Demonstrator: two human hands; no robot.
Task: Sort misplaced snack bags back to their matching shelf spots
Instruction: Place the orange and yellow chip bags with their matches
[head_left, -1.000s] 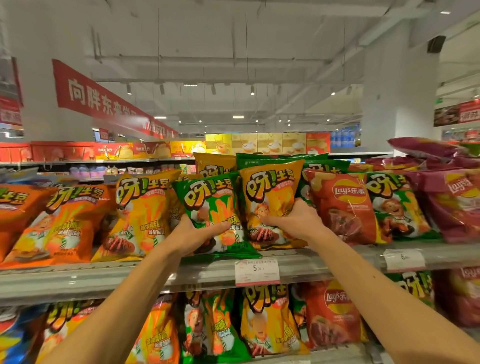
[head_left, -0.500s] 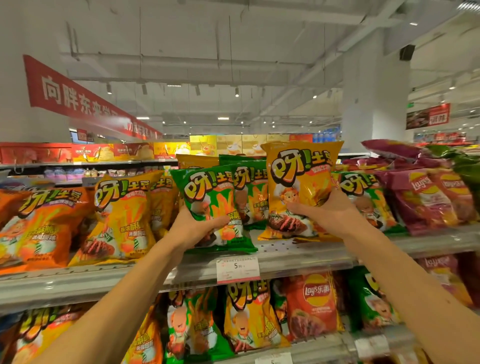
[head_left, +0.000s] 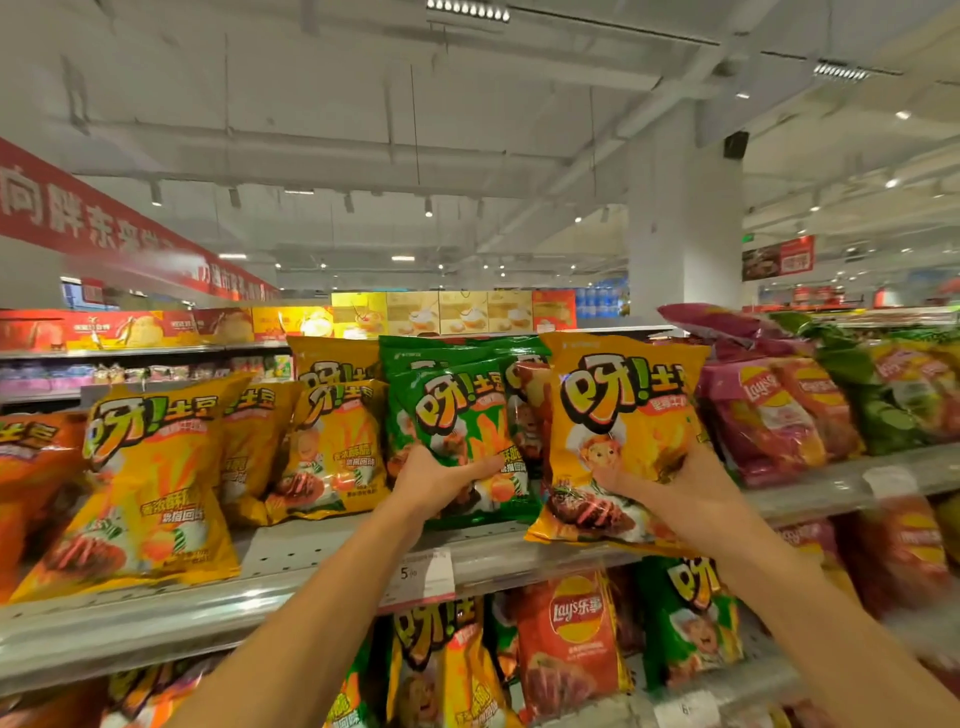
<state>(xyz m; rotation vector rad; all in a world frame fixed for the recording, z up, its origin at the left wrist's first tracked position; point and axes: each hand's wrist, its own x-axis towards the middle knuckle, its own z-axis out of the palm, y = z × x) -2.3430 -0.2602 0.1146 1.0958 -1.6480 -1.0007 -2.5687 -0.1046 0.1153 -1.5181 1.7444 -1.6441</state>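
Two bare forearms are reaching up from the bottom of the view toward a grey metal shelf (head_left: 291, 582) carrying snack bags. The left hand (head_left: 436, 480) is gripping the lower part of a green potato-snack bag (head_left: 457, 415), its grip clamped with the thumb lying across the bag's front, and that bag is standing upright on the shelf among other green bags. The right hand (head_left: 675, 486) is holding a yellow potato-snack bag (head_left: 618, 415) by its lower right side, its grip clamped with the fingers curled onto the front; this bag is tilting slightly and hanging in front of the shelf's edge, just beside the green one and overlapping a red bag behind it. A white price tag (head_left: 423, 574) is sitting on the shelf rail below the left wrist. To the left, more yellow bags (head_left: 150, 483) are leaning in a row; to the right, purple Lay's bags (head_left: 763, 415) are lying stacked. On the shelf below, a red Lay's bag (head_left: 571, 639) is standing. Farther off, a red banner (head_left: 78, 213) is hanging under the ceiling.
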